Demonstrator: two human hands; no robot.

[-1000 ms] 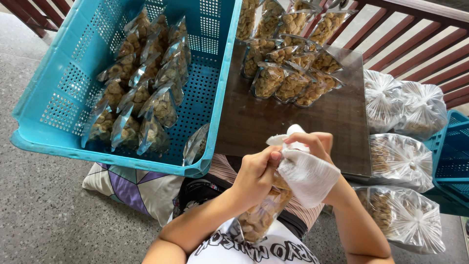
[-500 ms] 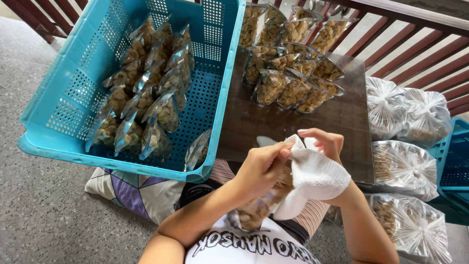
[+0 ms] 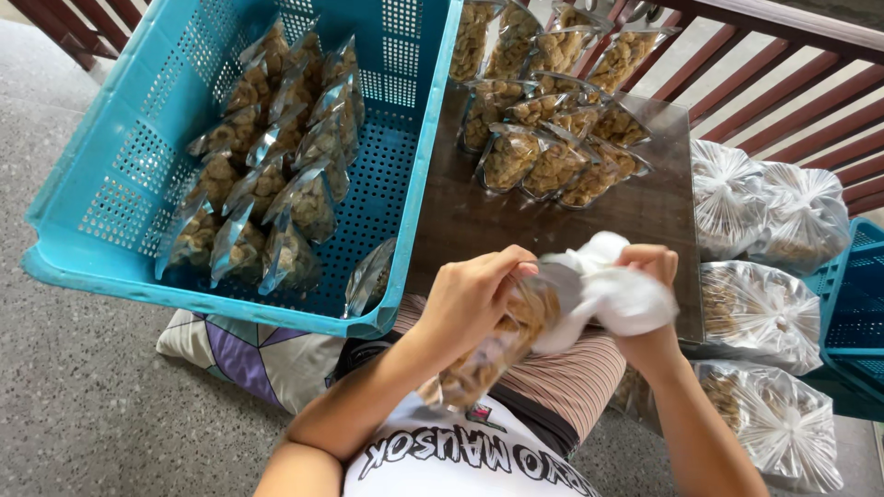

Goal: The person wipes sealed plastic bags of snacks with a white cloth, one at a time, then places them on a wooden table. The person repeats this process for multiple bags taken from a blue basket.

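My left hand (image 3: 474, 299) has its fingers (image 3: 516, 267) pinched on the upper end of a clear snack packet (image 3: 493, 345) filled with brown pieces, which hangs tilted down toward my lap, over the near edge of the dark wooden table (image 3: 552, 221). My right hand (image 3: 649, 276) is clenched around a bunched white cloth (image 3: 608, 294), pressed against the packet's top; that part is motion-blurred, so I cannot tell exactly where cloth meets plastic.

Further out on the table lies a cluster of filled packets (image 3: 552, 152). To the left, a turquoise perforated crate (image 3: 138, 184) sits tilted, with rows of sealed packets (image 3: 267, 175) inside it. To the right, big knotted clear bags (image 3: 764, 313) of the same snack are stacked beside a second blue crate (image 3: 852, 304).

The risk I judge: the packet hangs from one pinch, so a hard wipe could pull it free or crush the contents. The tilted crate could also slide if knocked.
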